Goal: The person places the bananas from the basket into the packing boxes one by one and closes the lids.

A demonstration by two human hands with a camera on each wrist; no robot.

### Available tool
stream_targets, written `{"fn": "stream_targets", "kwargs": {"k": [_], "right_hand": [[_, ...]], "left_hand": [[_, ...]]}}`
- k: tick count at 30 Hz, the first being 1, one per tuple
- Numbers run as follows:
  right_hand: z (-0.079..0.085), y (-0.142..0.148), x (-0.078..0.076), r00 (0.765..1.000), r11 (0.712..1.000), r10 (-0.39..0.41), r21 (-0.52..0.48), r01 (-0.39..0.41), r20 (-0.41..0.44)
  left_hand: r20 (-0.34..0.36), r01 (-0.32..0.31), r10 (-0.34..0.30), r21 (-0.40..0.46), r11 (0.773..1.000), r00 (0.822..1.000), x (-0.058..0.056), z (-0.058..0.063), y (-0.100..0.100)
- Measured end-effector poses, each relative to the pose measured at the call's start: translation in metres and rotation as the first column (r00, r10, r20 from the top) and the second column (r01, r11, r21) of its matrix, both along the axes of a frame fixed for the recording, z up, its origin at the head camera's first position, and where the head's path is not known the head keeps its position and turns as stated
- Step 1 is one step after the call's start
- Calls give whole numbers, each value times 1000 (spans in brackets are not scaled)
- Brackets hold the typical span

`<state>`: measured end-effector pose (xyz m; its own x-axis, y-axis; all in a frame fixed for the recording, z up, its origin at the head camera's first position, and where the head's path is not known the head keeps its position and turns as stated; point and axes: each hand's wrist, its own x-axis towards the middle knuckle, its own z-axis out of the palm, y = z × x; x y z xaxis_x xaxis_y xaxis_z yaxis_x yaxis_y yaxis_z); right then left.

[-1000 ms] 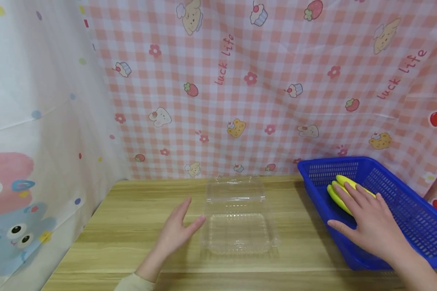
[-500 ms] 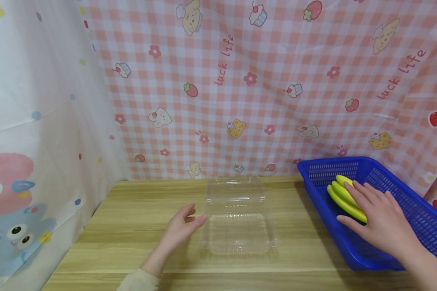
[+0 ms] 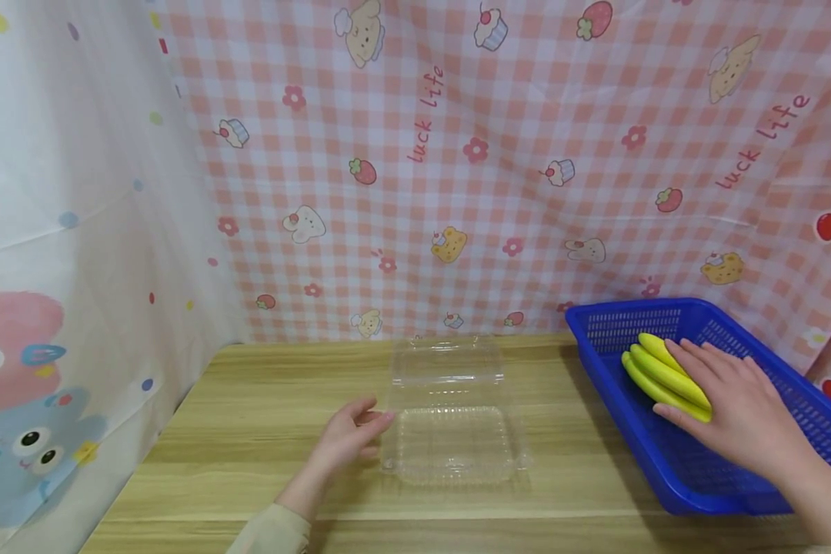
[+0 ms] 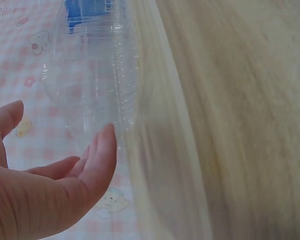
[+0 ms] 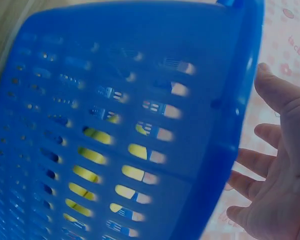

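Observation:
A bunch of yellow-green bananas [image 3: 667, 377] lies inside the blue plastic basket [image 3: 626, 431] on the right. Over the near end of the bunch is my right hand [image 3: 748, 408], its fingers spread and partly hiding the fruit; whether they touch it I cannot tell. In the right wrist view these fingers show loosely bent beyond the basket's rim, with yellow visible through the slots. A clear plastic clamshell box [image 3: 453, 442] sits with its lid up in the middle of the table. Beside its left edge my left hand [image 3: 346, 438] holds nothing, fingers loosely bent.
The wooden table [image 3: 249, 431] carries the box and basket. Behind it hangs a pink checked curtain [image 3: 402, 200], and a white printed curtain [image 3: 97, 192] hangs along the left. The basket's raised walls stand around the bananas.
My right hand has shifted right and slightly down, uncovering more of the bananas. My left hand has moved slightly toward the box, its fingers bending more. Box and basket stay in place.

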<state>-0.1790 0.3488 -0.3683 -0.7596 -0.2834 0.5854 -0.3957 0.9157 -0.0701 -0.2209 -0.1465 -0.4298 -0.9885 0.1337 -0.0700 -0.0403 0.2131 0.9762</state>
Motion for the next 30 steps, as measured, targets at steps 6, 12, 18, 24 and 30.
{"fn": "stream_targets", "kwargs": {"k": [6,12,18,24,30], "right_hand": [[5,5,-5,1000,1000,1,4,-1,31],[11,9,-10,998,1000,-3,29,1,63],[17,12,-14,999,999,-1,40,-1,54],[23,16,-20,997,999,5,52,-9,75],[30,21,-30,998,996,30,88,-34,48]], "left_hand": [[50,-5,1,69,998,999,-4,-5,1],[76,-20,14,74,997,997,-9,-12,2],[86,-53,46,83,995,995,-11,-14,3],[92,-44,35,104,994,995,-11,-16,3],[83,-31,21,113,993,996,-14,-18,1]]}}
